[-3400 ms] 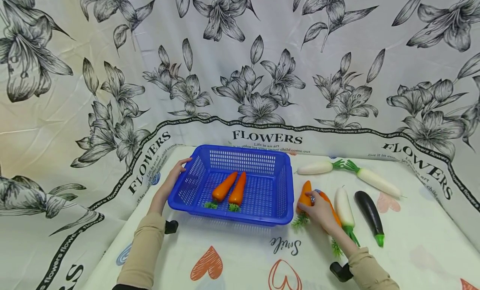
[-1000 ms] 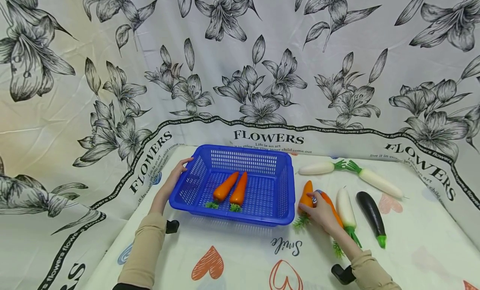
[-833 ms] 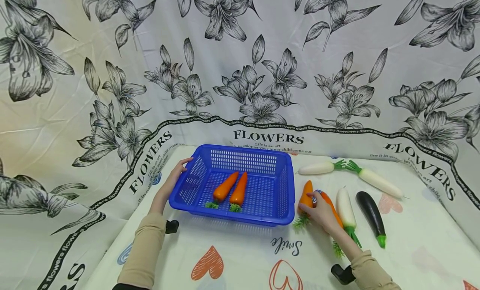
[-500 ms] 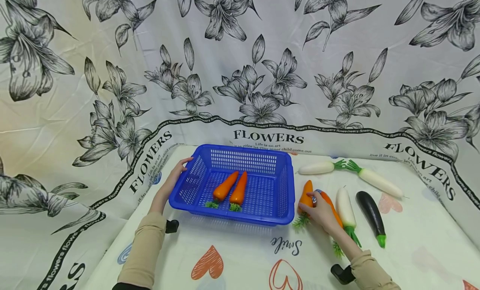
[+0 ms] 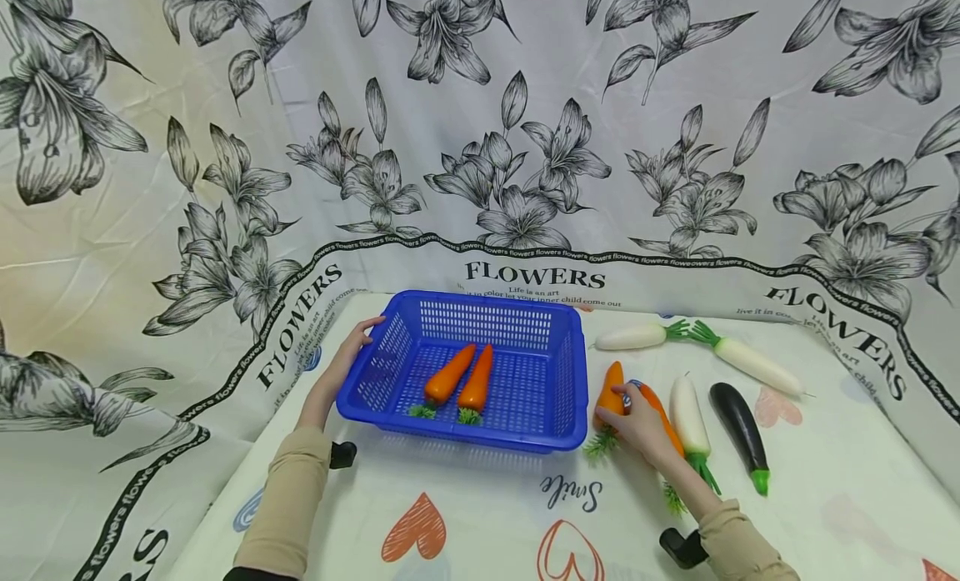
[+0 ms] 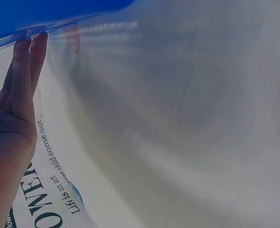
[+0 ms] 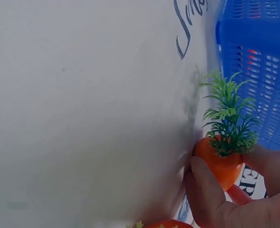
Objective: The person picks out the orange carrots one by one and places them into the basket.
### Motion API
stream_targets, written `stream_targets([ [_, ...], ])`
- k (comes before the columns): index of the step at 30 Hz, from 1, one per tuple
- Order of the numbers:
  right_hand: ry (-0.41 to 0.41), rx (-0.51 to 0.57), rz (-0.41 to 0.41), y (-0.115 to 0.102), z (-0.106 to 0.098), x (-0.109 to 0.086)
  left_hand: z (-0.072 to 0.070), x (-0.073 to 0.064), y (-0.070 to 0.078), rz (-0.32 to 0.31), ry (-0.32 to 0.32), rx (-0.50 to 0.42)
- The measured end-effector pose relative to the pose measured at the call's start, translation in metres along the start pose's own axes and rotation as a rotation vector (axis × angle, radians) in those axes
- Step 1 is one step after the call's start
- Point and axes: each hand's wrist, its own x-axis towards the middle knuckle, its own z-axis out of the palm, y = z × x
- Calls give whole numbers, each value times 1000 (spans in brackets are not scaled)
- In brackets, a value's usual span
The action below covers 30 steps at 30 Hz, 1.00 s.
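My right hand (image 5: 637,423) pinches an orange carrot (image 5: 611,391) with green leaves, just right of the blue plastic basket (image 5: 487,438). In the right wrist view, thumb and fingers hold the carrot (image 7: 219,160) near its leafy end. A second orange carrot (image 5: 660,408) lies partly hidden under that hand. Two carrots (image 5: 450,376) rest inside the basket, leafy ends toward me. At the basket's left side, my left hand (image 5: 348,358) touches the rim. The left wrist view has the left hand's fingers (image 6: 22,80) fairly straight, tips against the rim; its thumb is hard to make out.
Right of the carrots lie a white radish (image 5: 688,418) and a dark eggplant (image 5: 738,427). Behind them are two more white radishes, one (image 5: 630,338) near the basket and one (image 5: 759,366) farther right. A flower-printed curtain (image 5: 525,131) hangs behind the cloth-covered table (image 5: 480,514).
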Motion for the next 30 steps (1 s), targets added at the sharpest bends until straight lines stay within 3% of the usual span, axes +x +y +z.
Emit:
stream_targets([
  [9,13,29,2,-1,0,1,0,-3,6,6,-4,-21],
  [23,11,194,62,-4,-5,0,1,-4,3,-11,-4,-13],
  [30,4,217,69,-8,-15,-2,0,-4,3,20,0,10],
])
